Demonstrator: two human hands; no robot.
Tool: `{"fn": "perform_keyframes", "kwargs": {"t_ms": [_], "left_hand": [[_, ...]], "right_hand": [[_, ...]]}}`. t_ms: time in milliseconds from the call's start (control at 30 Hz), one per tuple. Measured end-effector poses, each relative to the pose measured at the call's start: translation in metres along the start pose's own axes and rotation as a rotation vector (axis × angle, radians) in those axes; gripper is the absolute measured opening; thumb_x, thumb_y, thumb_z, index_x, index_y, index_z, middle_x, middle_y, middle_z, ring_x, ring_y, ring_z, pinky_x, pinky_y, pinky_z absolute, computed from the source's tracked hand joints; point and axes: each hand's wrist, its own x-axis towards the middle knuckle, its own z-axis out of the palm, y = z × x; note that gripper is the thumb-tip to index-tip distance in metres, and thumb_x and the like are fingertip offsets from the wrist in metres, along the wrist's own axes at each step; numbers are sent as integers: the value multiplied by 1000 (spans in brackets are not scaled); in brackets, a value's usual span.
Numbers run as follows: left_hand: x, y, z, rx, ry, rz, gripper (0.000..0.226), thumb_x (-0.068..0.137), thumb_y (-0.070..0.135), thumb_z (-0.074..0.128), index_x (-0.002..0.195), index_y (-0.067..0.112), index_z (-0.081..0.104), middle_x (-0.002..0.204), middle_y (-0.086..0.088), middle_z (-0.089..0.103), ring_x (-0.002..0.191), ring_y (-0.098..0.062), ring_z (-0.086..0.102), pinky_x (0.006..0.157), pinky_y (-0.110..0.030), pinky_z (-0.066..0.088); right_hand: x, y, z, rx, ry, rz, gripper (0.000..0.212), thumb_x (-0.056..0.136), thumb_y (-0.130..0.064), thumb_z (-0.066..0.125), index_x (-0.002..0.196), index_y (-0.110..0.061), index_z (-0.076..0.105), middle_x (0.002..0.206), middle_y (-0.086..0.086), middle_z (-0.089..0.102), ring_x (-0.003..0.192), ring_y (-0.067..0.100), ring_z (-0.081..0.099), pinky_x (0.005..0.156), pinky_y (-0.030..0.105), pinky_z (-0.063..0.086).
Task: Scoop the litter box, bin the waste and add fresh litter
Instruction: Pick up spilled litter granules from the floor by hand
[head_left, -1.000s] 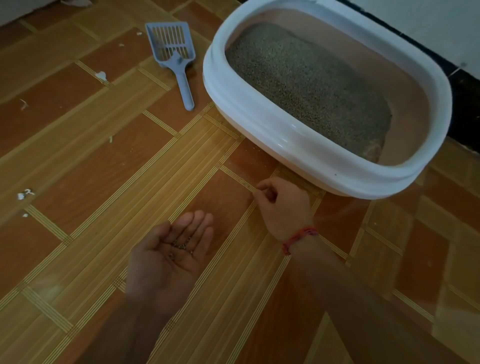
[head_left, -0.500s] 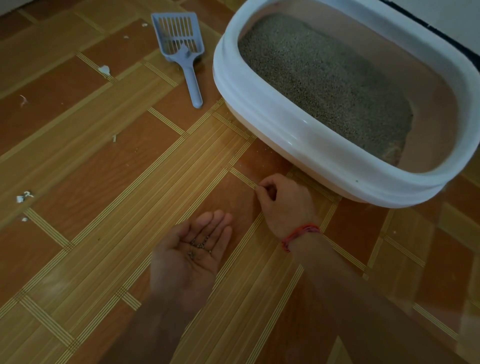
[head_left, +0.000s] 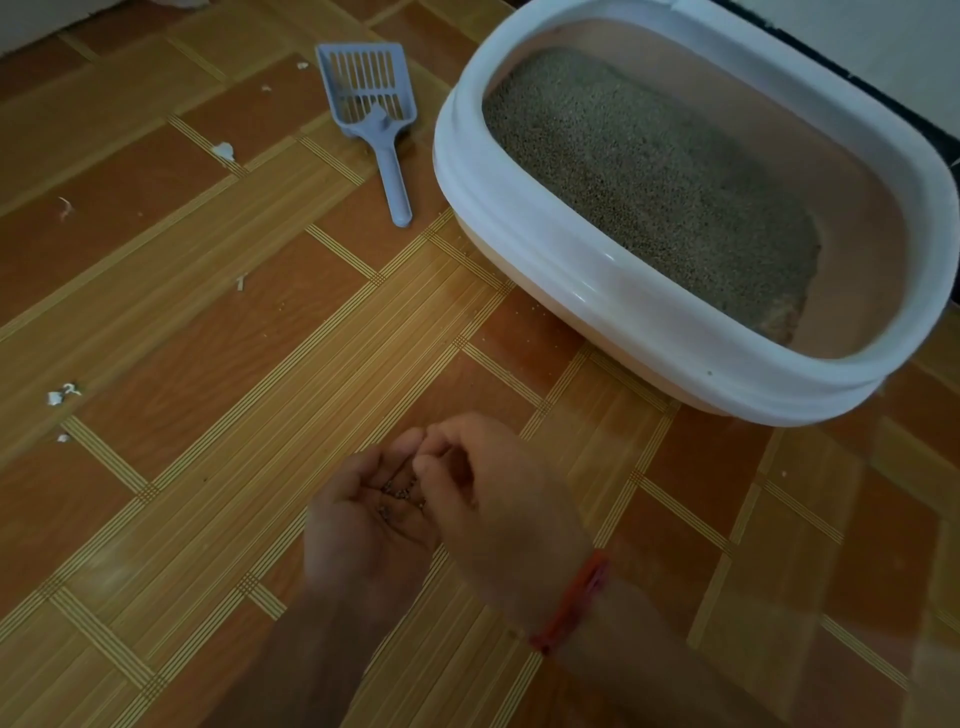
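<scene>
The left hand (head_left: 363, 525) is held palm up above the floor (head_left: 208, 338). Its fingers (head_left: 400, 452) are slightly cupped and lie side by side, gripping nothing. A few dark litter granules (head_left: 397, 491) lie loose at the base of these fingers.

The right hand (head_left: 498, 499) is positioned just beside and partly over the left hand. Its fingers (head_left: 434, 462) are curled and bunched together against the thumb, directly above the granules. It cannot be determined whether a granule is pinched between them. A red thread band (head_left: 571, 603) encircles the right wrist.

The litter box (head_left: 519, 228) stands on the floor, well ahead of the fingers and to their right. Grey litter (head_left: 649, 171) covers most of its base. The slotted scoop (head_left: 374, 104) lies flat on the floor, far ahead of the fingers and just left of the box, handle pointing toward the person. White scraps (head_left: 224, 150) are scattered on the floor to the left of the fingers.
</scene>
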Motion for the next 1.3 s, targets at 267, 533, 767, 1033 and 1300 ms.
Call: {"fn": "perform_keyframes", "kwargs": {"t_ms": [267,533,767,1033,1300], "left_hand": [[3,1,-2,-48,-7,-33,44,103,23,38,87,-1,72,98,-17,75,93,-28,75,70,-39,63],[2,0,1,-46,-1,-3,47,102,17,42,78,-8,74,102,-26,74,95,-36,75,80,-46,61],[0,1,0,-33,5,-1,50,103,17,40,78,-8,76,104,-26,74,97,-36,74,84,-47,59],[2,1,-1,-52,-6,-16,43,103,18,39,89,-8,70,105,-26,73,98,-36,74,83,-46,60],[3,1,-2,-49,-13,-5,53,103,18,39,75,-6,76,104,-25,74,97,-35,74,84,-47,59]], "right_hand": [[-9,2,11,-45,-4,-98,5,91,-29,58,90,-26,62,87,-15,56,82,3,53,73,24,51],[54,40,-28,-103,171,59,3,93,-28,60,91,-29,63,82,-15,61,77,2,58,73,24,54],[95,60,-20,-173,216,77,8,91,-26,59,93,-24,67,87,-9,66,83,9,61,79,34,55],[110,59,-16,-291,160,137,9,93,-30,56,87,-29,62,81,-9,65,78,14,62,71,35,55],[113,49,-20,-409,58,176,16,98,-28,46,93,-22,60,85,-2,66,80,18,63,71,37,56]]}}
